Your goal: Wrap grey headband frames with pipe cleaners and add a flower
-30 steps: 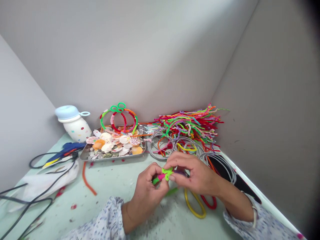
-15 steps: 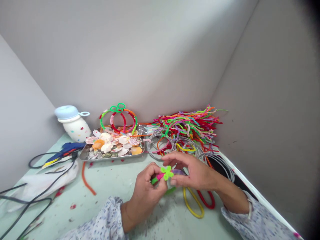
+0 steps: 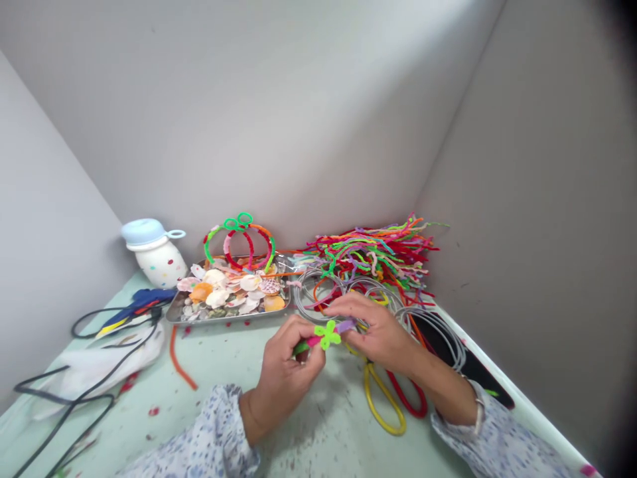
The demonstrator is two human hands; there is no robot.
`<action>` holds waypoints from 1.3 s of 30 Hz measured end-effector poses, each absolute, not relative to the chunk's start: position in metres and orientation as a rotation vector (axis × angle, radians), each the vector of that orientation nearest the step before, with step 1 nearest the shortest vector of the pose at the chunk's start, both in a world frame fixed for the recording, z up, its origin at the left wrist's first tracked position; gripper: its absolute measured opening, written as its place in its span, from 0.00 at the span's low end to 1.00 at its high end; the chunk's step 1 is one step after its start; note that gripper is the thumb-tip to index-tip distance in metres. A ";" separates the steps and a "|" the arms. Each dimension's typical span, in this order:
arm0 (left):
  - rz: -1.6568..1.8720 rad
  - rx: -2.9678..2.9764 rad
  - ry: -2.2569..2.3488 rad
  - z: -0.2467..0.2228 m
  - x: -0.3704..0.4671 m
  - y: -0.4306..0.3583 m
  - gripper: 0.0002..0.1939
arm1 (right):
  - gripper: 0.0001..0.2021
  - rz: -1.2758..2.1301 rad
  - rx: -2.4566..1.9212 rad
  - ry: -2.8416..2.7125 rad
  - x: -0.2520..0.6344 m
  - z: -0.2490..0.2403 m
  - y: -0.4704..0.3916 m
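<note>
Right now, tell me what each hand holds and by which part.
Both hold one pipe-cleaner piece with a green flower. Left hand pinches its green-pink end; right hand pinches its purple end.

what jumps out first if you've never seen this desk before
The bright heap of pipe cleaners piled in the far right corner against the wall grabs the eye first. In the middle, the left hand and right hand pinch a small green pipe-cleaner flower between them. Behind them on the left, a metal tray of seashells sits beside a spotted white jar.
</note>
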State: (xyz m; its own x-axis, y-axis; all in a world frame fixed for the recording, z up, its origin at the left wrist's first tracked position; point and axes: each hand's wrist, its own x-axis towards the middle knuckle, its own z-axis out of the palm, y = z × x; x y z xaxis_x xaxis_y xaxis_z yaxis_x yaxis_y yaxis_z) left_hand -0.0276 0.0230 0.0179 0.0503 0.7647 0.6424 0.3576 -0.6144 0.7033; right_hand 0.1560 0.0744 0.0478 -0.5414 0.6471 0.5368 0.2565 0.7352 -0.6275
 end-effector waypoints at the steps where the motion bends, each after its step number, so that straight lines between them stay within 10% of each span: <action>1: 1.602 2.016 1.127 0.016 -0.029 0.025 0.07 | 0.20 0.599 -0.680 -2.149 0.156 0.046 0.075; 39: 1.394 2.115 1.196 -0.009 -0.032 0.032 0.03 | 0.17 0.314 -0.440 -2.252 0.148 0.028 0.066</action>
